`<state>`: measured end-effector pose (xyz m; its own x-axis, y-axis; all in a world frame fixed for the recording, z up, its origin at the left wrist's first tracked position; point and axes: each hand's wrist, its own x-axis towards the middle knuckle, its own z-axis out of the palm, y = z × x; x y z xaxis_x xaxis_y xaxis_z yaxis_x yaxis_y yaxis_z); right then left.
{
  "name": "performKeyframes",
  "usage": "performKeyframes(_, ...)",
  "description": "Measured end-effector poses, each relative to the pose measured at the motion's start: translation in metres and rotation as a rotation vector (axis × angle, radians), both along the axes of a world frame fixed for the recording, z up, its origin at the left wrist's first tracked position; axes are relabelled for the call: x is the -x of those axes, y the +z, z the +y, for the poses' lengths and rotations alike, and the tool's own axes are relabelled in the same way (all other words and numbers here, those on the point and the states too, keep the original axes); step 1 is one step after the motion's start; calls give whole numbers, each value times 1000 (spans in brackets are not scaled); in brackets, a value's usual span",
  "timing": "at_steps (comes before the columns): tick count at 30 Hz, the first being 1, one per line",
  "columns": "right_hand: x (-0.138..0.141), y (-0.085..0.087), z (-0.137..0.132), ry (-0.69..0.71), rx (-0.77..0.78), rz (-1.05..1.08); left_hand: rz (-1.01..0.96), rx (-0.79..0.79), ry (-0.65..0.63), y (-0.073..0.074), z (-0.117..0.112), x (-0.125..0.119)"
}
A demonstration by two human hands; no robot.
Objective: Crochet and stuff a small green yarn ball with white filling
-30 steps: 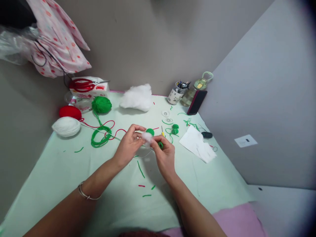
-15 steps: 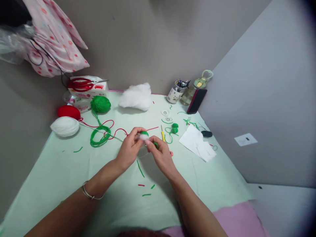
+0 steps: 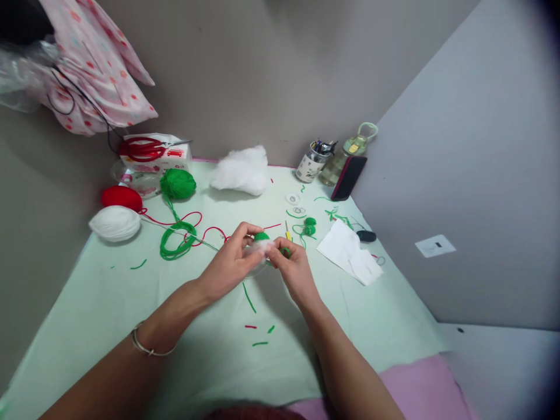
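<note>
My left hand (image 3: 227, 259) is closed around a small green crocheted piece (image 3: 261, 236), whose rounded top shows beyond the fingers. A wisp of white stuffing (image 3: 259, 248) lies against it, between the two hands. My right hand (image 3: 292, 269) pinches at the stuffing with thumb and fingertips. A bit of green yarn (image 3: 285, 252) shows among the right fingers; what it joins is hidden. A thin pale strand loops below the hands. Just beyond the right hand lie a yellow-handled crochet hook (image 3: 287, 234) and small green crocheted balls (image 3: 310, 226).
A heap of white stuffing (image 3: 240, 170) sits at the back. Green (image 3: 178, 184), red (image 3: 121, 199) and white yarn balls (image 3: 114, 224) stand left, near red scissors (image 3: 144, 149) on a box. Right are white paper (image 3: 350, 252), a phone (image 3: 349, 178), a pen holder (image 3: 311, 164) and a bottle (image 3: 333, 169).
Both hands have moved a little; the right one has shifted right and slightly away. More of the green crocheted piece shows, and the stuffing wisp lies lower and farther right.
</note>
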<state>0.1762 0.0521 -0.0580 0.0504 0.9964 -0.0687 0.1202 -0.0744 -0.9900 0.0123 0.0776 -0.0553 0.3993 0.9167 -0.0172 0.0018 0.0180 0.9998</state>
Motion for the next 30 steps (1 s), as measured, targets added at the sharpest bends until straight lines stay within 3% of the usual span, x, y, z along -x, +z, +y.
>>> performKeyframes(3, 1, 1, 0, -12, 1, -7, -35, 54, -53, 2, 1, 3)
performKeyframes(9, 3, 1, -1, -4, -32, -98, -115, 14, 22, -14, 9, -2)
performKeyframes(16, 15, 6, -13, 48, -145, -332, -99, -39, 215, -23, 0, -11)
performKeyframes(20, 19, 7, -12, 39, -95, -207, -106, -54, 297, -26, -6, -16)
performKeyframes(25, 13, 5, -4, -9, 24, -6, -154, -45, 250, -21, -5, -16)
performKeyframes(30, 8, 5, -2, -77, -12, -28, -195, 9, 144, -9, -6, -11)
